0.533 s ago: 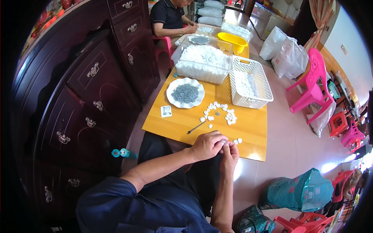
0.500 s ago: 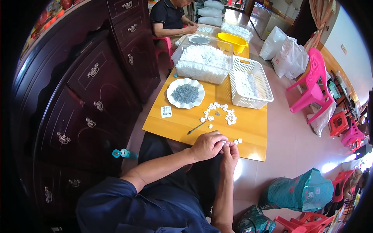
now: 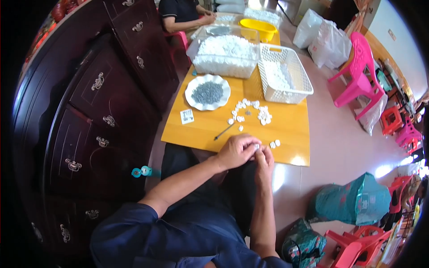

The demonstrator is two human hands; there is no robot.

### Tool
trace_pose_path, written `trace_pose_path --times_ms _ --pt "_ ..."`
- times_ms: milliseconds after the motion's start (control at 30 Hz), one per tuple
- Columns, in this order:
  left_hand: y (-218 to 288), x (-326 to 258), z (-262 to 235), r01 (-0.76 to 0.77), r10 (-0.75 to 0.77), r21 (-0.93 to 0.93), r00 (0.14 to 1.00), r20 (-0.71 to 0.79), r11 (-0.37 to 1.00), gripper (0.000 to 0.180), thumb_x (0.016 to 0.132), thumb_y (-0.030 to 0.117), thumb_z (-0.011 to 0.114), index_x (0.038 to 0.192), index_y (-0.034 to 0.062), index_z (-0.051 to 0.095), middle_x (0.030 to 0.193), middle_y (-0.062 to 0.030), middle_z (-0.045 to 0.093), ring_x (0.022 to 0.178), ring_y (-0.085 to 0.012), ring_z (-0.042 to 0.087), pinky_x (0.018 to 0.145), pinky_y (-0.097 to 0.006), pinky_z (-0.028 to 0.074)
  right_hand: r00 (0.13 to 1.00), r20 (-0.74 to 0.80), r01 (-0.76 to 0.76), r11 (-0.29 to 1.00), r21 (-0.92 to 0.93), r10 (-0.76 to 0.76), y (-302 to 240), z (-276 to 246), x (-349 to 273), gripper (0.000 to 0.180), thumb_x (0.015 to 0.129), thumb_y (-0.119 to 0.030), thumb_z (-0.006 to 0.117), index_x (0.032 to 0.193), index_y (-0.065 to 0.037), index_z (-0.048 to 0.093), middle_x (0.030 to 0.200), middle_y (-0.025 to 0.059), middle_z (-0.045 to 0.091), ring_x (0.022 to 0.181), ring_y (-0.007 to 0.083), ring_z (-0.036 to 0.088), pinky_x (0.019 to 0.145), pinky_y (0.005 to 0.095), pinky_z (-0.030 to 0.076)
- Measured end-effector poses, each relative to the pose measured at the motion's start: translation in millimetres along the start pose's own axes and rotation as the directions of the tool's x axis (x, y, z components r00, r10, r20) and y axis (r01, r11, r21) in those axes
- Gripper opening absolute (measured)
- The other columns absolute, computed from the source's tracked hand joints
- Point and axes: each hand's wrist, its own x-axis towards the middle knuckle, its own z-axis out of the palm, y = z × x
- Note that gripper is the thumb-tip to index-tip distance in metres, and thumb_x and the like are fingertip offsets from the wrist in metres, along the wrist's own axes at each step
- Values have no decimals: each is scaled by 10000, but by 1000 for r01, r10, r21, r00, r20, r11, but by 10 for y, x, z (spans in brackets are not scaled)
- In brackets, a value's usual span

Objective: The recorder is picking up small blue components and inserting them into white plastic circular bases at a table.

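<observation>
My left hand (image 3: 238,152) and my right hand (image 3: 264,161) meet at the table's near edge. Both are closed in a pinch on a small white plastic piece (image 3: 257,147), mostly hidden by the fingers. Just right of them lie a few white pieces (image 3: 275,144). Beyond my hands is a loose ring of white plastic pieces (image 3: 264,117) around a little heap of small grey bits (image 3: 248,112). A thin dark rod-like tool (image 3: 223,132) rests to the left. Farther off, a scalloped white plate (image 3: 190,101) bears many small grey pieces, too small to name.
A clear bin (image 3: 223,69) and a white perforated basket (image 3: 289,96) hold white pieces at the table's far part, before a yellow tub (image 3: 259,27). A co-worker (image 3: 183,18) sits beyond. Dark cabinets (image 3: 129,85) stand left; teal bags (image 3: 351,201) lie right.
The view has shifted, so the table sits higher in the picture. My hands stay together, still pinching the small white piece, with a slight change in the fingers.
</observation>
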Motion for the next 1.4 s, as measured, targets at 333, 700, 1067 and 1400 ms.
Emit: trace_pose_path --times_ms 333,700,1067,1400 --pt "125 144 -188 345 -286 -276 930 232 897 215 998 78 575 1114 7 741 800 -2 662 662 -60 575 627 -237 510 994 9 -108 950 294 110 -3 20 42 157 1063 -196 554 1080 -44 589 921 46 646 814 117 620 776 270 515" --pt "-81 51 -134 104 -101 -21 988 114 994 192 969 68 613 1138 4 675 842 -68 702 715 -91 669 666 -273 546 977 -39 -180 904 387 211 73 3 47 148 1041 -189 615 1092 -54 644 952 56 704 818 141 676 765 284 554" --pt "-410 119 -688 39 81 762 990 -120 646 303 794 223 819 1011 89 655 992 -120 633 956 -346 649 815 -477 526 947 -172 -176 883 435 273 43 -41 89 143 1005 -176 676 1099 -71 652 987 82 731 787 142 700 724 274 578" --pt "-643 107 -790 68 21 851 996 -92 520 179 860 199 718 809 55 625 855 -132 659 861 -351 666 749 -495 536 945 -104 -200 799 567 310 113 -149 92 153 1016 -192 666 1118 -80 641 1059 87 733 885 169 712 791 299 588"
